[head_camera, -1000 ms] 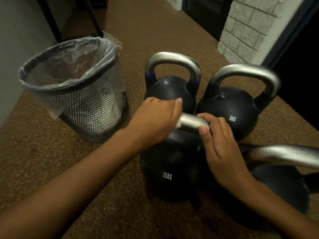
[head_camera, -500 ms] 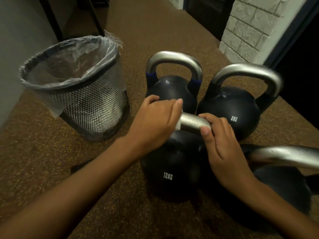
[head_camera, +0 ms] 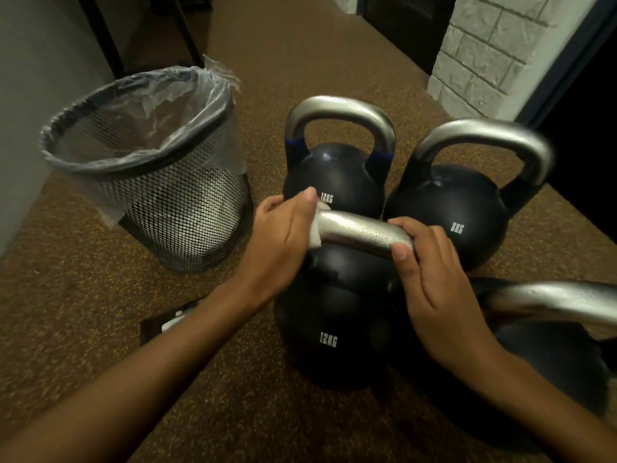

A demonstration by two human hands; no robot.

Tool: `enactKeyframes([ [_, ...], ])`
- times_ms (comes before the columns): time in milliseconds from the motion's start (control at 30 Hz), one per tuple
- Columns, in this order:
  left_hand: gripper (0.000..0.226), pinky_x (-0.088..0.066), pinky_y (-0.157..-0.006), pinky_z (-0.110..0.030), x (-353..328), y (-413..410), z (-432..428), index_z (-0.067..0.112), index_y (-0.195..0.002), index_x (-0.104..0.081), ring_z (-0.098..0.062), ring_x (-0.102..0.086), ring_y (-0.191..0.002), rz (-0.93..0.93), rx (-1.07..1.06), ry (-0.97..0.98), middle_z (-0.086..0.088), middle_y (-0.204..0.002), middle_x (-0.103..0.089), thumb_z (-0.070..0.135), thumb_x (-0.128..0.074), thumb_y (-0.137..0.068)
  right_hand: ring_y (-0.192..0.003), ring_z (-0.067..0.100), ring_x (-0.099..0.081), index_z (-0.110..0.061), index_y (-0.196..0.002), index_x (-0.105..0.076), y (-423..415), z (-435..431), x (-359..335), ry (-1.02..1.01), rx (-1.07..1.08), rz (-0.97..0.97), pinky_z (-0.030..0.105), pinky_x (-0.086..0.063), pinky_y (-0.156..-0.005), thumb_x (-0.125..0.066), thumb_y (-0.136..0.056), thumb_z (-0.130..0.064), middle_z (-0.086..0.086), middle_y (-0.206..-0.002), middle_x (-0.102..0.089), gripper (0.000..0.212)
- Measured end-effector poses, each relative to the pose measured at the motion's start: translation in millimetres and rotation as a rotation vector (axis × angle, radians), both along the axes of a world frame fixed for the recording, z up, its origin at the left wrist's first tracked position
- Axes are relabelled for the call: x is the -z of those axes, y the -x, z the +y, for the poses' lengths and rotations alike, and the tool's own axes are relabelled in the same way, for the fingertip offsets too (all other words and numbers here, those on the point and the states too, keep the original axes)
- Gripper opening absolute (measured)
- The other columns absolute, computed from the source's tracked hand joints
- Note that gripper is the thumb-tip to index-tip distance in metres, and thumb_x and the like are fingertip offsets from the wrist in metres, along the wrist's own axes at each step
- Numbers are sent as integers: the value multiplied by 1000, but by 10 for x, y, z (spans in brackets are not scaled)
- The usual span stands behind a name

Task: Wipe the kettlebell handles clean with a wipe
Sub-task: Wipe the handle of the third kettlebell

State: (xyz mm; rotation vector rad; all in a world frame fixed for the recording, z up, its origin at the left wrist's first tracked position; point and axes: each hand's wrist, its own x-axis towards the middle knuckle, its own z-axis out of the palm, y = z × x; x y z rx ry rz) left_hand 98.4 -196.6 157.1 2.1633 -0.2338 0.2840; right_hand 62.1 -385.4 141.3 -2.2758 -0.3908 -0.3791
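Steel is where we are working: on the near bell (head_camera: 329,329) our left hand (head_camera: 280,242) curls round the left bend of its handle (head_camera: 364,233) with the white wipe (head_camera: 317,228) pressed under the fingers, while our right hand (head_camera: 430,272) grips the handle's right end, thumb on top. We judge this handle partly wiped, since the stretch between our hands looks wet. The right bell (head_camera: 551,302), far 12 kg bell (head_camera: 334,175) and 8 kg bell (head_camera: 447,212) may be done or not, we cannot tell; the bin (head_camera: 150,168) stands far left.
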Motion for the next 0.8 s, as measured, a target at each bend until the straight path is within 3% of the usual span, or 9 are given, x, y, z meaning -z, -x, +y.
enactKeyframes([
  [67, 45, -31, -104, -46, 162, 70, -9, 24, -98, -62, 8, -51, -96, -56, -73, 76, 15, -91, -62, 37, -19, -97, -101, 7, -43, -24, -126, -45, -2, 5, -2, 1, 0, 4, 10, -30, -87, -24, -96, -46, -12, -105, -43, 43],
  [100, 44, -35, -102, -48, 227, 84, -7, 29, -97, -61, 3, -52, -100, -30, -126, 164, 14, -92, -62, 40, -19, -96, -101, 7, -44, -24, -126, -45, -3, 4, -2, 3, 0, 4, 10, -30, -87, -24, -96, -46, -12, -105, -43, 43],
  [167, 45, -44, -90, -47, 300, 74, -11, 27, -85, -62, -10, -59, -89, 89, -228, 383, 6, -83, -64, 45, -23, -95, -101, 7, -44, -25, -126, -45, 0, 2, -2, 4, 1, 3, 9, -30, -88, -23, -96, -47, -12, -105, -43, 43],
  [233, 48, -48, -82, -44, 284, 27, -26, 22, -76, -62, -15, -60, -77, 154, -279, 445, 1, -75, -64, 47, -25, -92, -102, 7, -44, -25, -126, -45, 2, -1, -1, 4, 5, -1, 9, -30, -88, -23, -96, -46, -13, -105, -43, 43],
  [300, 49, -44, -89, -49, 189, 19, -77, 22, -80, -63, -15, -60, -85, 105, -258, 372, 0, -78, -64, 48, -23, -92, -102, 7, -43, -25, -126, -44, 4, 0, 5, 3, 10, -5, 7, -29, -88, -23, -96, -46, -13, -106, -42, 42],
  [400, 43, -31, -104, -44, 111, 85, -165, 22, -95, -60, 2, -51, -94, -136, -161, 101, 11, -90, -60, 34, -19, -97, -102, 5, -42, -28, -125, -43, 5, 9, 9, 0, 17, -8, 4, -28, -87, -23, -96, -47, -15, -105, -41, 40],
  [533, 33, -17, -113, -38, 225, 136, -140, 31, -113, -49, -3, -50, -112, -297, -106, -29, 14, -110, -55, 26, -20, -98, -102, 4, -43, -30, -125, -43, 7, 9, 2, 1, 9, 2, 4, -28, -86, -23, -96, -47, -17, -104, -40, 40],
  [667, 41, -17, -112, -38, 197, 73, -81, 25, -102, -54, -6, -56, -102, -175, -167, 19, 9, -99, -61, 31, -14, -96, -102, 5, -43, -28, -125, -43, 6, 4, 2, 3, 11, -9, 6, -29, -87, -23, -96, -46, -17, -103, -39, 40],
  [800, 48, -20, -109, -38, 10, 36, -141, 17, -97, -62, -16, -61, -87, -296, -110, -410, 2, -88, -64, 31, -16, -99, -100, 4, -42, -28, -125, -43, 4, 10, 6, 3, 17, -5, 7, -30, -86, -23, -96, -47, -18, -103, -39, 41],
])
